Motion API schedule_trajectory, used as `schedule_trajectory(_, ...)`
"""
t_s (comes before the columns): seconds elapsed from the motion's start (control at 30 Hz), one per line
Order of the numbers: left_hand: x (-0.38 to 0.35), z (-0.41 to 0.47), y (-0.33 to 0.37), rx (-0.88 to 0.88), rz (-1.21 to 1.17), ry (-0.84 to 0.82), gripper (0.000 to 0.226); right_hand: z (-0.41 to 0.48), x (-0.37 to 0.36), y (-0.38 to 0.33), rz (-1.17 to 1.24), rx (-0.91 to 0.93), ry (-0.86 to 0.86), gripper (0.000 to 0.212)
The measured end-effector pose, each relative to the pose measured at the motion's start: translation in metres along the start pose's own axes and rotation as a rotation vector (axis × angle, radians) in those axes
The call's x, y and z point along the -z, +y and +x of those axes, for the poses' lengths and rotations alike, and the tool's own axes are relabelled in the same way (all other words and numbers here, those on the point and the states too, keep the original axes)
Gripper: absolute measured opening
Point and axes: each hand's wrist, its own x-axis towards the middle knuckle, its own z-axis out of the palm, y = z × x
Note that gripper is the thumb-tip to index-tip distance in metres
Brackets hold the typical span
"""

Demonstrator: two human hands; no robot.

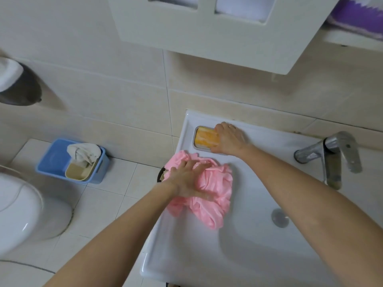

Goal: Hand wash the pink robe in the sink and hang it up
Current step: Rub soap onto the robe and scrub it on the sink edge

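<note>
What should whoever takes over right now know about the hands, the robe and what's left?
Left hand: flat, pressing the robe, which is bunched on the left side of the sink.
Right hand: gripping the soap, still in its dish at the back rim.
No water runs from the tap.
Done: robe in sink.
Left: soap, scrub, rinse, wring, hang.
</note>
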Motion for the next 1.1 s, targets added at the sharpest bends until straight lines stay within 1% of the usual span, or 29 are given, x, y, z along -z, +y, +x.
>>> schedule_trajectory(0.03, 0.002, 0.000, -0.002, -0.008, 0.041, -0.029, 0.115, -0.001, 0.000, 0.001, 0.011, -0.001, 0.020, 0.068)
schedule_trajectory(0.07, 0.002, -0.001, -0.003, -0.012, 0.117, -0.016, 0.118, -0.003, 0.001, 0.001, -0.002, -0.003, 0.039, 0.068)
schedule_trajectory(0.1, -0.001, -0.001, -0.001, -0.012, 0.191, 0.036, 0.118, -0.004, 0.001, 0.002, -0.033, -0.007, 0.054, 0.068)
schedule_trajectory(0.13, -0.006, -0.002, 0.001, -0.006, 0.229, 0.115, 0.112, -0.005, 0.003, 0.004, -0.067, -0.011, 0.070, 0.068)
schedule_trajectory(0.17, -0.011, 0.000, 0.003, 0.010, 0.219, 0.192, 0.102, -0.006, 0.006, 0.006, -0.084, -0.018, 0.090, 0.068)
schedule_trajectory(0.23, -0.015, -0.001, 0.007, 0.068, 0.096, 0.297, 0.077, -0.012, 0.015, 0.010, -0.037, -0.061, 0.124, 0.067)
schedule_trajectory(0.3, -0.016, -0.004, 0.007, 0.141, -0.064, 0.336, 0.057, -0.026, 0.025, 0.013, 0.152, -0.165, 0.173, 0.062)
schedule_trajectory(0.33, -0.016, -0.007, 0.007, 0.176, -0.123, 0.339, 0.054, -0.037, 0.029, 0.013, 0.315, -0.238, 0.190, 0.057)
schedule_trajectory(0.37, -0.015, -0.011, 0.008, 0.212, -0.177, 0.341, 0.057, -0.050, 0.032, 0.012, 0.522, -0.299, 0.193, 0.051)
schedule_trajectory(0.4, -0.013, -0.016, 0.008, 0.246, -0.262, 0.353, 0.062, -0.064, 0.033, 0.011, 0.748, -0.336, 0.199, 0.045)
schedule_trajectory(0.43, -0.014, -0.019, 0.006, 0.286, -0.409, 0.353, 0.066, -0.079, 0.032, 0.008, 0.958, -0.347, 0.214, 0.041)
schedule_trajectory(0.47, -0.016, -0.022, 0.004, 0.309, -0.626, 0.329, 0.070, -0.094, 0.031, 0.004, 1.112, -0.341, 0.225, 0.040)
schedule_trajectory(0.53, -0.019, -0.028, 0.003, 0.336, -1.206, 0.231, 0.078, -0.124, 0.028, -0.007, 1.273, -0.317, 0.214, 0.049)
schedule_trajectory(0.57, -0.022, -0.028, 0.003, 0.382, -1.321, 0.208, 0.072, -0.136, 0.022, -0.013, 1.332, -0.316, 0.189, 0.055)
schedule_trajectory(0.6, -0.025, -0.028, 0.004, 0.438, -1.324, 0.227, 0.061, -0.147, 0.014, -0.019, 1.392, -0.333, 0.151, 0.059)
schedule_trajectory(0.63, -0.028, -0.028, 0.005, 0.503, -1.233, 0.230, 0.054, -0.154, 0.004, -0.025, 1.450, -0.368, 0.104, 0.064)
schedule_trajectory(0.67, -0.032, -0.028, 0.005, 0.535, -1.074, 0.202, 0.053, -0.159, -0.005, -0.032, 1.513, -0.422, 0.055, 0.069)
schedule_trajectory(0.7, -0.034, -0.032, 0.007, 0.547, -0.848, 0.162, 0.053, -0.161, -0.014, -0.037, 1.561, -0.479, 0.019, 0.072)
schedule_trajectory(0.73, -0.038, -0.036, 0.009, 0.540, -0.614, 0.194, 0.052, -0.162, -0.019, -0.042, 1.593, -0.518, -0.006, 0.069)
schedule_trajectory(0.77, -0.040, -0.040, 0.011, 0.512, -0.434, 0.305, 0.055, -0.162, -0.024, -0.046, 1.606, -0.535, -0.018, 0.059)
schedule_trajectory(0.8, -0.046, -0.044, 0.011, 0.463, -0.299, 0.487, 0.064, -0.162, -0.028, -0.047, 1.607, -0.540, -0.024, 0.046)
schedule_trajectory(0.83, -0.048, -0.053, 0.015, 0.410, -0.222, 0.613, 0.077, -0.162, -0.031, -0.048, 1.621, -0.539, -0.019, 0.035)
schedule_trajectory(0.87, -0.056, -0.057, 0.016, 0.347, -0.148, 0.655, 0.087, -0.162, -0.032, -0.050, 1.661, -0.525, -0.007, 0.031)
schedule_trajectory(0.93, -0.075, -0.062, 0.021, 0.232, -0.014, 0.575, 0.099, -0.168, -0.034, -0.055, 1.660, -0.441, 0.044, 0.042)
schedule_trajectory(1.0, -0.099, -0.060, 0.018, 0.189, 0.093, 0.478, 0.105, -0.179, -0.034, -0.066, 1.628, -0.359, 0.150, 0.047)
schedule_trajectory(1.03, -0.107, -0.057, 0.015, 0.200, 0.104, 0.439, 0.103, -0.185, -0.034, -0.074, 1.611, -0.327, 0.197, 0.047)
schedule_trajectory(1.07, -0.111, -0.055, 0.013, 0.212, 0.093, 0.401, 0.095, -0.192, -0.036, -0.082, 1.540, -0.293, 0.231, 0.051)
schedule_trajectory(1.1, -0.113, -0.054, 0.012, 0.207, 0.055, 0.404, 0.082, -0.199, -0.041, -0.089, 1.397, -0.239, 0.266, 0.056)
